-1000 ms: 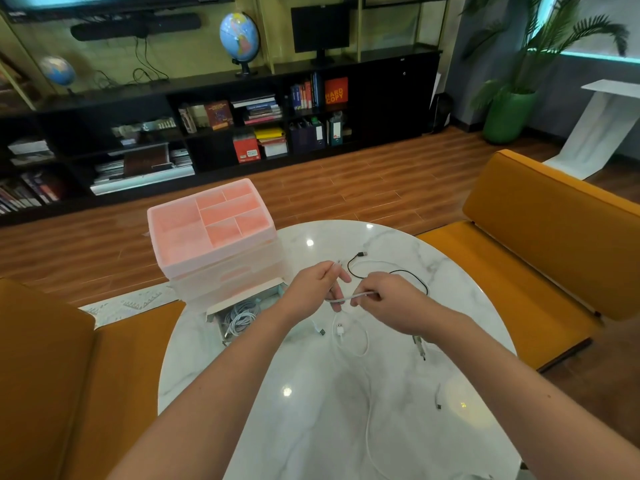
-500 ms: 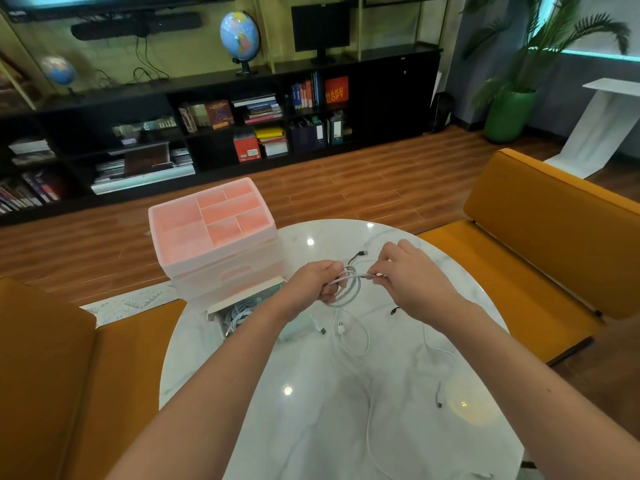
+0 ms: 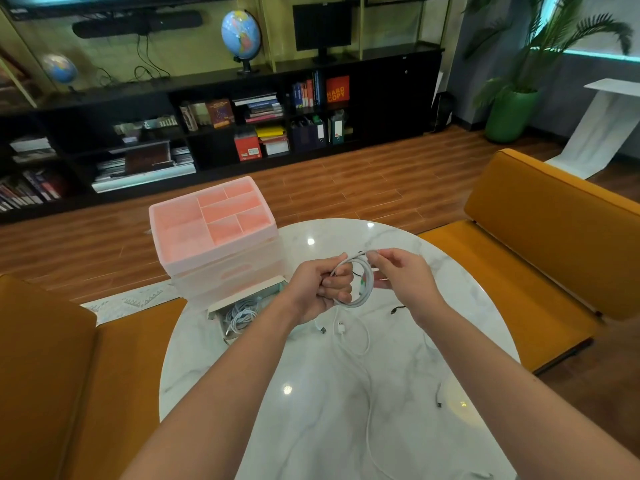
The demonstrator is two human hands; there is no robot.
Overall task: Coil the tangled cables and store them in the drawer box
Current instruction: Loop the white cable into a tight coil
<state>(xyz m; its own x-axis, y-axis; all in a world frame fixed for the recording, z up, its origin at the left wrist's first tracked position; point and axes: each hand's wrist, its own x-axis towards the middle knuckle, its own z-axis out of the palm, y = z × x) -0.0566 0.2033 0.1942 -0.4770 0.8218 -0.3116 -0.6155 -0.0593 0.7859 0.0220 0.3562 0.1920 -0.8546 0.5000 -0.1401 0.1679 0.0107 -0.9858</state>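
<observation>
Above the round marble table (image 3: 311, 427), the left hand (image 3: 320, 289) has its fingers curled tightly round the white cable (image 3: 358, 282), gripping several loops of it gathered into a coil. The right hand (image 3: 403, 277) pinches the top of the same coil between thumb and fingertips, its other fingers loosely bent. The cable's loose tail hangs down onto the table, just right of the drawer box (image 3: 221, 258), whose bottom drawer (image 3: 242, 311) stands pulled out with coiled cables inside.

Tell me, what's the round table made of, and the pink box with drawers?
The round table looks like polished marble or a lookalike: white with grey veins, glossy light spots. The drawer box seems frosted, see-through plastic, pink on top, with molded dividers.
</observation>
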